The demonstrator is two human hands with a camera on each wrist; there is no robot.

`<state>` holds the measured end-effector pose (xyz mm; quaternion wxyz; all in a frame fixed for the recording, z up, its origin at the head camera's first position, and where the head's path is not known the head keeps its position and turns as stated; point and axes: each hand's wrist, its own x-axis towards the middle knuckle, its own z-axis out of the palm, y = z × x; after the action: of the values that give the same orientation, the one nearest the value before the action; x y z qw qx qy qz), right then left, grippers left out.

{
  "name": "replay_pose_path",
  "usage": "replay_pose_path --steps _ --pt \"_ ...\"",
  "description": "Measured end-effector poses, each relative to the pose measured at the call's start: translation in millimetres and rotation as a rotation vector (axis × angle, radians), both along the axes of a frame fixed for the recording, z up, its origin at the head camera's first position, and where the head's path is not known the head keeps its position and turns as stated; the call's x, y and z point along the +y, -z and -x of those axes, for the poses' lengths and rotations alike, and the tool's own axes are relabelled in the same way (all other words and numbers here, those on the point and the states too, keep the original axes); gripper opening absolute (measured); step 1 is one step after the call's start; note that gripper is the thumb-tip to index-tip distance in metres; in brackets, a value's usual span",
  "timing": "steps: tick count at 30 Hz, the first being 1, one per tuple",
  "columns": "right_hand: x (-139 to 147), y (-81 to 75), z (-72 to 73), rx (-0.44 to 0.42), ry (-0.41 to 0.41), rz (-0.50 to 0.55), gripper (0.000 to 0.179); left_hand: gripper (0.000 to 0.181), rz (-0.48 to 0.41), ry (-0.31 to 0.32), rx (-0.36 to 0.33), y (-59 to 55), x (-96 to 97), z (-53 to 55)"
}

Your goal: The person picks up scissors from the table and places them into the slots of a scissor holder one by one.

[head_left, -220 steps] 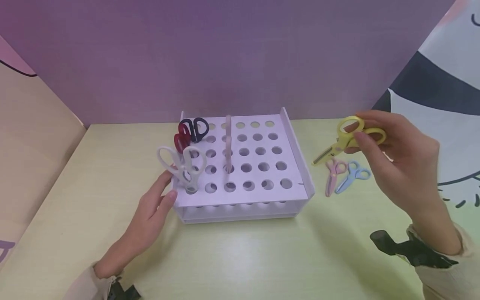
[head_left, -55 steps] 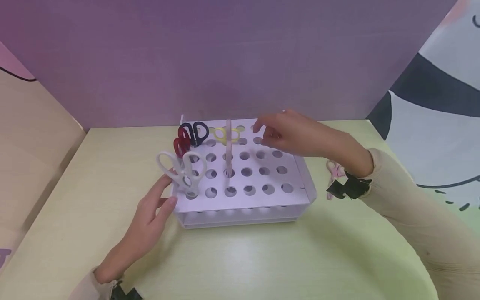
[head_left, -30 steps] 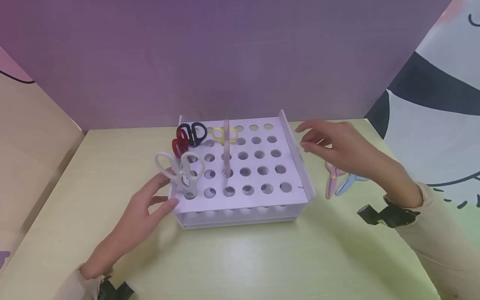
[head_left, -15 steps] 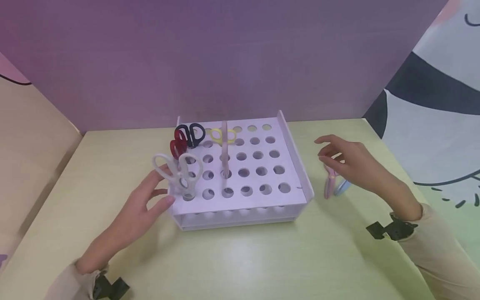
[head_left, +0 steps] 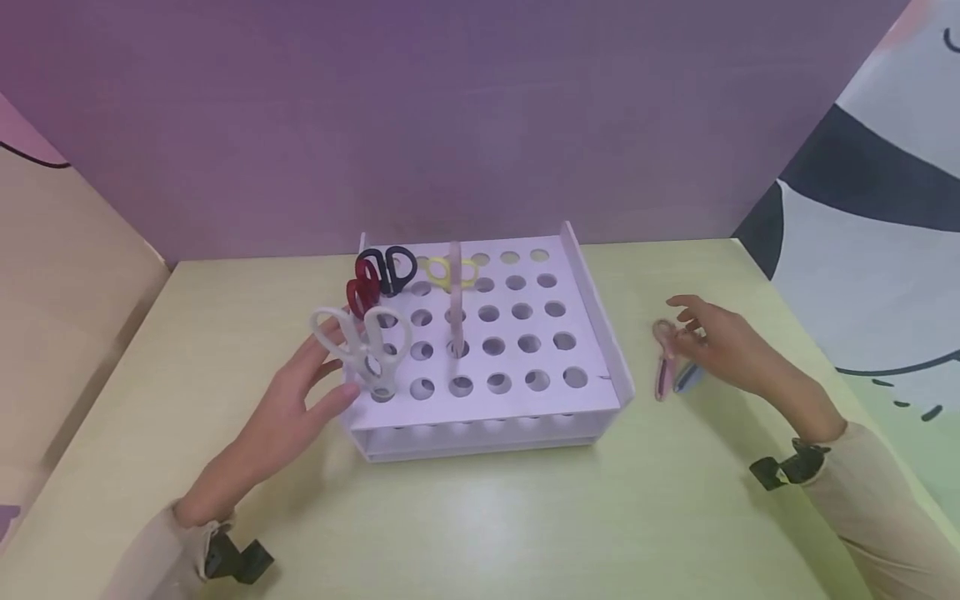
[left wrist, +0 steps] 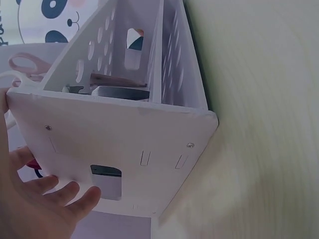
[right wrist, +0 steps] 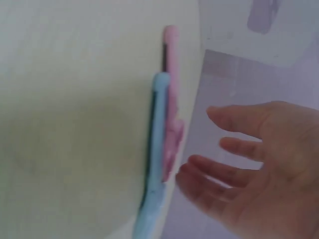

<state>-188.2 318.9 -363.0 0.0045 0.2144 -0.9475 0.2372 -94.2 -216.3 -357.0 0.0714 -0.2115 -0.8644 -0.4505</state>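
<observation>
Right hand (head_left: 723, 342): empty, fingers loosely bent, just above the pink scissors (head_left: 663, 377) and blue scissors (right wrist: 158, 130).
Scissor pair: both flat on the table (head_left: 480, 500), right of the rack (head_left: 517, 402); lying so close, a hasty pinch could drag both.
Left hand (head_left: 288, 408): relaxed, resting against the rack's left side; slack pressure might let it slide.
White scissors (head_left: 375, 343): tilted in a front hole; a knuckle could bump them.

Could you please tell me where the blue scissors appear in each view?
Head: blue scissors right of centre, partly hidden by the right hand.
Left wrist: not in it.
Right wrist: blue scissors from the middle to the bottom edge, beside the pink scissors.
Shared landmark: the pale table, low in head, right in left wrist, left in right wrist.
</observation>
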Motion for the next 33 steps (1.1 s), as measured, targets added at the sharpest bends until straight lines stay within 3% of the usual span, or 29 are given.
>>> replay_pose_path --steps 4,14,18,24,33 --pt "8 10.6 4.4 -0.062 0.020 -0.037 0.058 0.068 -0.041 0.006 -0.012 0.4 1.0 0.9" --pt "11 19.3 11.2 -0.076 0.055 -0.076 0.060 0.068 -0.120 0.010 -0.033 3.6 3.2 1.5" --pt "12 20.1 14.2 -0.070 0.112 -0.120 0.073 0.069 -0.151 0.030 -0.008 5.0 4.5 2.1" --pt "13 15.9 17.6 -0.160 0.203 -0.194 0.093 0.070 -0.158 0.023 -0.007 5.6 5.8 1.9" --pt "15 21.2 16.9 -0.181 0.197 -0.149 0.094 0.069 -0.160 0.026 -0.022 6.5 5.8 1.1"
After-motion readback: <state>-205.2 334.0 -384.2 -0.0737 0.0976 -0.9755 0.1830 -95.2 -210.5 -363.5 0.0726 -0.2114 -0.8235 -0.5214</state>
